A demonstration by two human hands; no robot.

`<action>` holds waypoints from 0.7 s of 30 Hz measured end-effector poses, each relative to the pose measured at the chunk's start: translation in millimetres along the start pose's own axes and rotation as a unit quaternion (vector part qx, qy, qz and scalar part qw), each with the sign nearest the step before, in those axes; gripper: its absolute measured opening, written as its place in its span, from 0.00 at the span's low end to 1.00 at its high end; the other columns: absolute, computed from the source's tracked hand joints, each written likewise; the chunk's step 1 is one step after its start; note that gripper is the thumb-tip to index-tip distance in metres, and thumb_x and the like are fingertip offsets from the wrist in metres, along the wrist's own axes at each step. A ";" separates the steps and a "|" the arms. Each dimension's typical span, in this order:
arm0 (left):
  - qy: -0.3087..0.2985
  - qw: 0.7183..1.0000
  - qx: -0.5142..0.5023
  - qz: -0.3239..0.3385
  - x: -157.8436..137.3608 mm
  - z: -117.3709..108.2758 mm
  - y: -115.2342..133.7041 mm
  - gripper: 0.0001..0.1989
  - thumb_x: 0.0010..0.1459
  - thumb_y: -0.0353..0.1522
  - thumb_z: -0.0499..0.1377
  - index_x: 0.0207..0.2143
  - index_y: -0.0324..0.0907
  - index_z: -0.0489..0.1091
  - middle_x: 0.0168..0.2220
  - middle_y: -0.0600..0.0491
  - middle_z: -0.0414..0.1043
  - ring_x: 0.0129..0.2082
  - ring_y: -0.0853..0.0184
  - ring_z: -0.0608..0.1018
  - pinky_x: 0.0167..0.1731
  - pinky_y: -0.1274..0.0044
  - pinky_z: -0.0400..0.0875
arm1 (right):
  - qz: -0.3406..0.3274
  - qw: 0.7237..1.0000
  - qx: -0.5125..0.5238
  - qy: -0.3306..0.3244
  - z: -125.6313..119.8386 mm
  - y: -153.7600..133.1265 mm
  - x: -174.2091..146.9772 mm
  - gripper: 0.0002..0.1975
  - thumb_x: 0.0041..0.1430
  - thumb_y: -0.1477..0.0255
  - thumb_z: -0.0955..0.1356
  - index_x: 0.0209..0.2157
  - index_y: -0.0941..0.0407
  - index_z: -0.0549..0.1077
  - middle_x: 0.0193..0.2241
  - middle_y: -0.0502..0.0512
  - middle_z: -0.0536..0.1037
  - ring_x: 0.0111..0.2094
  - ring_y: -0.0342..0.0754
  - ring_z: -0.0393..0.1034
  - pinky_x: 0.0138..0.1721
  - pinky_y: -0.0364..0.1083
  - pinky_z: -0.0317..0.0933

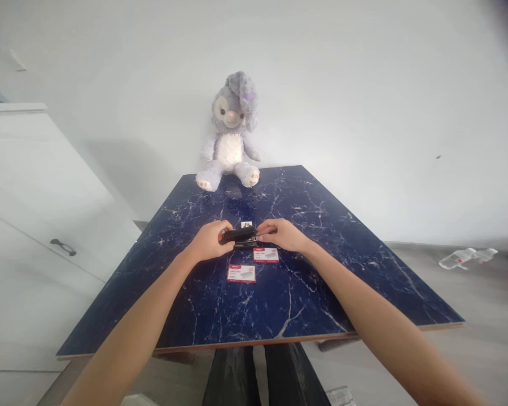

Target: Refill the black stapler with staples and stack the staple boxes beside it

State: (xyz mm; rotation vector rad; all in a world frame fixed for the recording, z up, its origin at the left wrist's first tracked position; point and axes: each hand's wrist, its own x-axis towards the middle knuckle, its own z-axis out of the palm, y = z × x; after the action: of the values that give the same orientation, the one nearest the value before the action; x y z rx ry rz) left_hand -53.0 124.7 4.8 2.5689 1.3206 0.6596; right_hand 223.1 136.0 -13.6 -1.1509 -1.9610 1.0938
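Note:
A black stapler [239, 233] with an orange patch at its left end lies across the middle of the table, its top raised from its base. My left hand [211, 239] is wrapped round the stapler's left end. At the right end, the fingers of my right hand [279, 233] are pinched together by the metal part of the stapler; what they hold, if anything, is too small to tell. Two red-and-white staple boxes lie flat nearer me: one box [266, 255] just below my right hand, the other box [241, 274] further left. Behind the stapler shows a small white piece [246, 224] with dark marks.
The blue marble-patterned table [275, 316] stands against a white wall. A lilac plush rabbit [230, 149] sits at its far edge. On the left is a white cabinet [38, 225] with a dark handle. Clear plastic packaging [465, 257] lies on the floor at right.

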 end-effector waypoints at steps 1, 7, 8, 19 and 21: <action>0.000 1.000 -0.001 0.000 0.1 0.1 -0.1 0.10 0.51 0.36 0.61 0.37 0.44 0.68 0.31 0.55 0.71 0.30 0.66 0.71 0.31 0.75 0.62 | 0.003 1.000 0.008 -0.001 0.4 0.8 0.5 0.11 0.55 0.69 0.73 0.42 0.54 0.77 0.39 0.53 0.83 0.40 0.48 0.79 0.43 0.45 0.69; -0.002 1.000 -0.013 -0.003 0.7 -0.3 1.1 0.10 0.51 0.36 0.61 0.37 0.45 0.68 0.31 0.56 0.71 0.29 0.66 0.71 0.30 0.75 0.62 | 0.003 1.000 0.011 -0.007 1.0 1.5 0.7 0.08 0.56 0.69 0.72 0.39 0.54 0.78 0.38 0.52 0.83 0.39 0.47 0.78 0.42 0.44 0.69; -0.001 1.000 -0.015 -0.003 0.7 -0.3 1.5 0.10 0.51 0.36 0.61 0.36 0.45 0.68 0.31 0.56 0.71 0.29 0.66 0.71 0.30 0.75 0.62 | -0.005 1.000 -0.003 -0.004 0.9 0.8 0.2 0.07 0.56 0.69 0.72 0.37 0.54 0.78 0.37 0.51 0.83 0.38 0.46 0.78 0.42 0.44 0.69; -0.008 0.999 -0.040 -0.002 1.0 2.6 3.8 0.10 0.51 0.35 0.61 0.35 0.44 0.66 0.30 0.57 0.71 0.27 0.68 0.70 0.28 0.76 0.60 | -0.027 0.995 -0.098 0.016 1.6 -2.9 -0.2 0.05 0.55 0.69 0.72 0.35 0.53 0.78 0.33 0.47 0.82 0.34 0.44 0.75 0.38 0.42 0.65; -0.009 0.999 -0.043 -0.004 1.1 2.5 4.4 0.10 0.51 0.36 0.61 0.35 0.44 0.66 0.30 0.56 0.71 0.27 0.68 0.70 0.28 0.76 0.60 | -0.023 0.993 -0.112 0.017 2.2 -3.8 -0.7 0.06 0.55 0.70 0.72 0.36 0.53 0.78 0.34 0.47 0.82 0.34 0.44 0.75 0.38 0.42 0.65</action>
State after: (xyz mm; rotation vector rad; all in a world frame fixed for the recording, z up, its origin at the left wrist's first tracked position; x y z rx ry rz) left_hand -48.1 123.1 4.4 2.4946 1.2694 0.6751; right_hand 220.2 133.5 -11.3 -1.2247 -2.1132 0.8419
